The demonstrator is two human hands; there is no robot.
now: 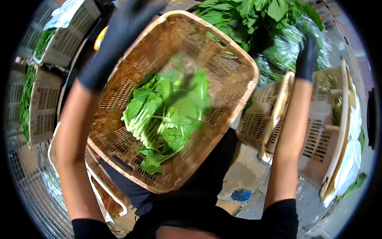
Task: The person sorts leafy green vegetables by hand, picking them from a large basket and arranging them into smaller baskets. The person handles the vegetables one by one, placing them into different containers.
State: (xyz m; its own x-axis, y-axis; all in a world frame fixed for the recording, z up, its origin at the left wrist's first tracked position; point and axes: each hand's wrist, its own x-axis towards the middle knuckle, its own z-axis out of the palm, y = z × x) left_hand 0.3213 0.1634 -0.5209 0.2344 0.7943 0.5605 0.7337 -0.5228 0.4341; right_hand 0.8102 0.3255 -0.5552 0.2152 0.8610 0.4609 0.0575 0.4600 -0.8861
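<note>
A brown-stained, pale plastic basket with slotted walls is tilted in front of my body. Loose leafy greens with pale green stems lie inside, partly blurred. My left hand, in a black glove, is beyond the basket's upper left rim. Its fingers look spread, though motion blurs them and the top edge cuts them off. At the far right my gloved right hand touches a clear plastic bag of greens; its fingertips are too unclear to tell their grip. A big heap of leafy greens sits beside that bag.
Pale slotted crates stand under my right forearm. More crates, some filled with greens, are stacked at the far left. Below the basket's lower left side is another crate. A blue patch marks the worn floor.
</note>
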